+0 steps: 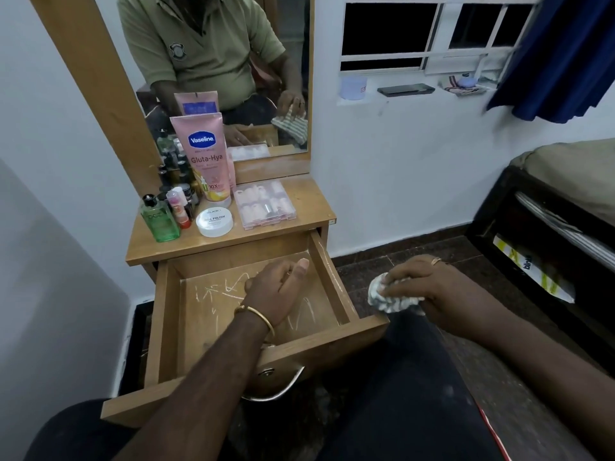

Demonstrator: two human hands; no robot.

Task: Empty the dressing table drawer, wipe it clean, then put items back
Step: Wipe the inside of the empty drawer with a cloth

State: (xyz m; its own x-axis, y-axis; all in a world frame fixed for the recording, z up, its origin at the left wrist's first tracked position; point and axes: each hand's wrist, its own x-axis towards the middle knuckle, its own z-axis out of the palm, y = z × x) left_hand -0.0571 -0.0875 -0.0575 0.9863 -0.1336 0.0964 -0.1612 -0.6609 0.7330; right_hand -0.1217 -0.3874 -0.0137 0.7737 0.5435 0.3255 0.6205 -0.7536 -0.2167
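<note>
The wooden drawer [336, 287] is pulled out and holds no items; white streaks mark its bottom. My left hand [276, 287] reaches into it, fingers loosely curled with the thumb up, holding nothing I can see. My right hand [429, 284] grips a crumpled white striped cloth [389, 299] just outside the drawer's right front corner, above my knee. On the tabletop [309, 207] stand a pink Vaseline tube [206, 158], a green bottle [159, 219], a white nail polish remover tub [214, 221], a clear nail box [264, 204] and several small bottles [179, 181].
A mirror [213, 61] rises behind the tabletop and reflects a person. White wall and a window sill [406, 91] with small things lie to the right. A dark bed frame [545, 227] stands at far right. A metal handle [276, 390] hangs on the drawer front.
</note>
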